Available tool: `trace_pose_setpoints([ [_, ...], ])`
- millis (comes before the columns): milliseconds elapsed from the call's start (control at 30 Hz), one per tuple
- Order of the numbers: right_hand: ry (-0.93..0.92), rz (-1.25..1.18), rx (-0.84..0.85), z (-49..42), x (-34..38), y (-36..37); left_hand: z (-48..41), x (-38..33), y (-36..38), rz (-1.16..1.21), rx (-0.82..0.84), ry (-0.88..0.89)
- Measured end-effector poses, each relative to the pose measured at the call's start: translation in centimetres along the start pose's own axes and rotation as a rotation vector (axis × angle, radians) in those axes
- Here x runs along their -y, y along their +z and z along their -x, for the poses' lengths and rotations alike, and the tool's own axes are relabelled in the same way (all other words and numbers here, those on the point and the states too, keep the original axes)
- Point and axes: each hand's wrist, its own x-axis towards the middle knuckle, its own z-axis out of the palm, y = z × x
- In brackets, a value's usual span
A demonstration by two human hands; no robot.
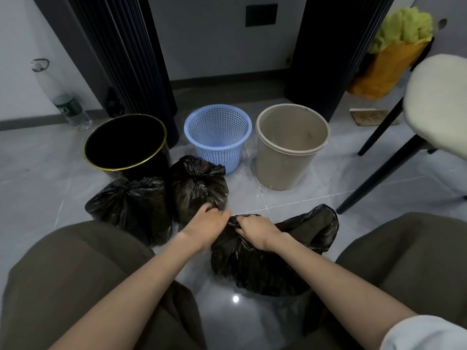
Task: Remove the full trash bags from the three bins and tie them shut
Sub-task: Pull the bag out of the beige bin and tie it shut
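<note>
Gripping the bunched neck of the third bag (pixel 265 263) on the floor (pixel 290 198) with the right hand (pixel 255 229); left hand (pixel 209 223) alongside, grasp unclear. Risks a loose knot, with its far flap ungathered.

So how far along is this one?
Done: black bin, blue basket and beige bin look empty; left bag and middle bag look tied. In hand: left hand and right hand bunch the mouth of the third bag. Left: knotting it.
</note>
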Motion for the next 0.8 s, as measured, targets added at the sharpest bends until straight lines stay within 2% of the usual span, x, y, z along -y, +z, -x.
trace_pose_setpoints([
  [200, -0.045, 0.011, -0.099, 0.9, -1.1, 0.0, -0.9, -1.1, -1.8, 1.186, 0.211, -0.316],
  [300, -0.059, -0.05, -0.226, 1.2, -2.1, 0.7, -0.9, -1.0, -2.2, 1.856, 0.337, -0.502],
  [367, -0.069, -0.056, -0.294, 1.2, -2.2, 0.7, -1.1, -0.8, -2.0, 2.208, 0.294, -0.555],
  [433, -0.08, -0.054, -0.325, 1.1, -1.9, 0.5, -1.1, -1.1, -1.8, 2.376, 0.211, -0.558],
  [500, -0.07, -0.059, -0.344, 1.1, -1.7, 0.2, -1.1, -1.6, -1.5, 2.256, 0.124, -0.519],
  [533, -0.059, -0.056, -0.346, 1.0, -1.7, 0.1, -1.0, -1.6, -1.3, 2.051, 0.056, -0.484],
  [633, -0.042, 0.015, -0.328, 0.8, -1.6, 0.0, -0.6, -1.5, -0.9, 1.024, -0.122, -0.332],
  [667, -0.038, 0.036, -0.327, 0.7, -1.4, 0.1, -0.5, -1.5, -0.7, 0.75, -0.153, -0.324],
  [733, -0.035, 0.055, -0.318, 0.7, -1.1, 0.3, -0.5, -1.9, -0.6, 0.372, -0.238, -0.319],
  [800, -0.039, 0.073, -0.305, 0.7, -0.8, 0.3, -0.7, -2.4, -0.5, 0.157, -0.266, -0.258],
])
